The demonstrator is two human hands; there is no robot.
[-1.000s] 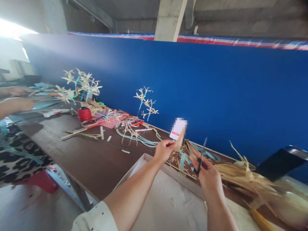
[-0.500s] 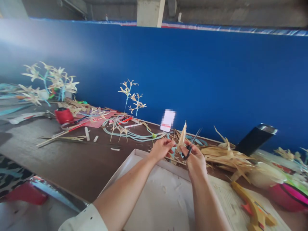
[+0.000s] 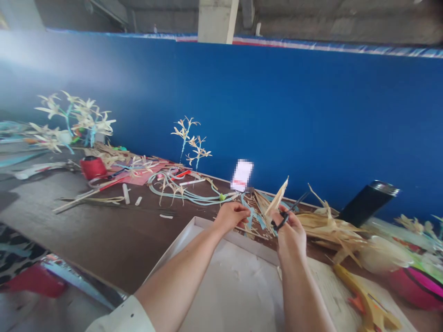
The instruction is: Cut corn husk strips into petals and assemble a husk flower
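My right hand (image 3: pixel 292 230) is closed on a pair of black-handled scissors (image 3: pixel 281 222), whose blades point up and to the right. The same hand also pinches a pale, pointed piece of corn husk (image 3: pixel 278 197) that stands up from its thumb side. My left hand (image 3: pixel 231 216) is over the far edge of the white tray (image 3: pixel 242 243), thumb and fingertips pressed together. Whatever lies between those fingertips is too small to make out. Under and between both hands are husk scraps and light blue strips (image 3: pixel 255 216).
Dried husks (image 3: pixel 321 225) and a black flask (image 3: pixel 368 203) lie to the right, with a yellow glue gun (image 3: pixel 363 299) nearer me. Pale tubing (image 3: pixel 194 199), a red thread spool (image 3: pixel 92 168) and husk flowers (image 3: pixel 86 115) are on the left. A blue partition (image 3: pixel 277 106) rises behind.
My right hand has moved right, away from my left, carrying the scissors and the husk piece. The husk now leans to the right. My left hand has barely moved.
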